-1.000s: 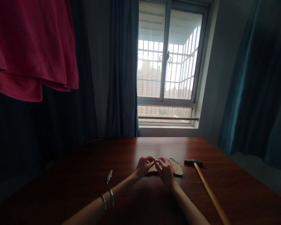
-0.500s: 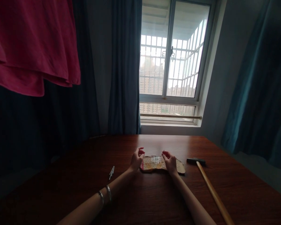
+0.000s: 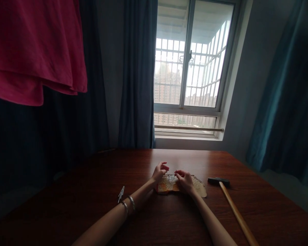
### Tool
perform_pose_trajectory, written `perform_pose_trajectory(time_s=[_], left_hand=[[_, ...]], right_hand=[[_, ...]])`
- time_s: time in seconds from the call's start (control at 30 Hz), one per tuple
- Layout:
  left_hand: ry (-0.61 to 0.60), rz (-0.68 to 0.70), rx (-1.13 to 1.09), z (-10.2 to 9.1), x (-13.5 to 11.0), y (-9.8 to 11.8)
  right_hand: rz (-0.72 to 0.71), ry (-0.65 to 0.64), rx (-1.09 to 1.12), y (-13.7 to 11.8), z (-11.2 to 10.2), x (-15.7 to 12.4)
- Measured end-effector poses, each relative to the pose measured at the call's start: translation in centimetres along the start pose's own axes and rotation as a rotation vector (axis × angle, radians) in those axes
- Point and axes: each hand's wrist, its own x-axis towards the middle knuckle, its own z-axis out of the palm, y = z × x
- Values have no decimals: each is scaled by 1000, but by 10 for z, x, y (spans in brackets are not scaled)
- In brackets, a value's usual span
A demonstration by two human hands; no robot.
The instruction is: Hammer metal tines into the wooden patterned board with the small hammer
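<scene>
Wood: patterned board (image 3: 166, 187) lies mid-table (image 3: 66, 205) w/ upright nails (image 3: 170, 176) in it. R hand (image 3: 186, 181) pinches what looks like a nail by that row; L hand (image 3: 159, 172) curls beside it, grip unclear. Best approach, I'd say: keep nail vertical, board flat. Hammer (image 3: 227, 201) lies apart, to the right.

table (image 3: 92, 205): glossy dark wood | hammer (image 3: 228, 200): dark metal head, pale wooden handle | bangles (image 3: 128, 204): shiny metal

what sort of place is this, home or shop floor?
Most likely a room in a high-rise flat, not a workshop. The curtained window looks through bars onto apartment blocks, a red garment hangs at upper left, and the work surface is a polished wooden table with a hammer on it.
</scene>
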Motion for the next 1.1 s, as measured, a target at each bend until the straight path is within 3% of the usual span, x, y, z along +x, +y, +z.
perform_pose_trajectory(time_s=[0.17, 0.3, 0.47, 1.1], left_hand=[[-51, -59, -60, 7, -5, 3], [-92, -13, -68, 7, -9, 0], [-157, 61, 14, 8, -9, -3], [-209, 179, 339, 16, -20, 2]], right_hand=[[-18, -46, -37, -5, -3, -2], [-30, -60, -56, -7, -3, -2], [-46, -67, -75, -6, -2, -5], [-133, -68, -190, 7, 5, -6]])
